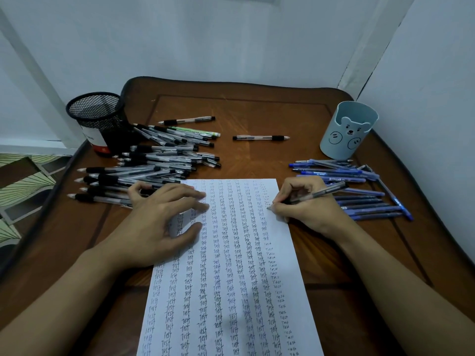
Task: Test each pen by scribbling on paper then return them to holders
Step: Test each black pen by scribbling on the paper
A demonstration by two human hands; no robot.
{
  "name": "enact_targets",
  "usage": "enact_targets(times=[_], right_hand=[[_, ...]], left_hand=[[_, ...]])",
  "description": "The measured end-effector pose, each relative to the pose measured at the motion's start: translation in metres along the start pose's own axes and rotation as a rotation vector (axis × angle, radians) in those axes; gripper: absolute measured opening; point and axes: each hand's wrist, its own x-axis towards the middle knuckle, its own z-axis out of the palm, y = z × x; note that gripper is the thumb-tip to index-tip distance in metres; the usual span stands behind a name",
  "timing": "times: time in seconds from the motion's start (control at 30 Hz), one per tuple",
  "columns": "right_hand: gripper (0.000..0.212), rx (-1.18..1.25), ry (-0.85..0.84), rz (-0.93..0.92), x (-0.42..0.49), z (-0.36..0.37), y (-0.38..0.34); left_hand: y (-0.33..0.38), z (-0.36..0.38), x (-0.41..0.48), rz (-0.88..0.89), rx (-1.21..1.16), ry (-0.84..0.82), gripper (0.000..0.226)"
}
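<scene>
A white sheet of paper (231, 299) covered in columns of the word "test" lies in the middle of the brown table. My right hand (305, 204) grips a clear black-ink pen (321, 194), its tip touching the paper's right edge. Flat on the paper's upper left part rests my left hand (159, 219), fingers spread. A pile of black pens (154, 160) lies to the left, and a pile of blue pens (359, 186) to the right. The black mesh holder (97, 119) stands at the far left; the light blue bear holder (347, 129) stands at the far right.
Two single black pens lie apart at the back: one (186, 120) near the mesh holder, the other (261, 137) in the middle. The table (257, 109) has a raised dark rim and sits in a corner between pale walls. A patterned floor shows at left.
</scene>
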Motion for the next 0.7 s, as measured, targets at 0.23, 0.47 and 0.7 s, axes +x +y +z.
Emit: enact_targets(times=[0.23, 0.47, 0.7], right_hand=[[0.016, -0.02, -0.018, 0.01, 0.001, 0.0006, -0.0005], [0.02, 0.07, -0.006, 0.067, 0.001, 0.0008, -0.0006], [0.02, 0.048, -0.007, 0.064, 0.0021, 0.0024, -0.0012]], left_hand=[[-0.0009, 0.0002, -0.0004, -0.003, 0.005, -0.006, 0.038], [-0.0014, 0.0007, -0.0006, -0.001, 0.01, -0.005, 0.038], [-0.0012, 0.0002, -0.0005, 0.0, 0.017, -0.012, 0.038]])
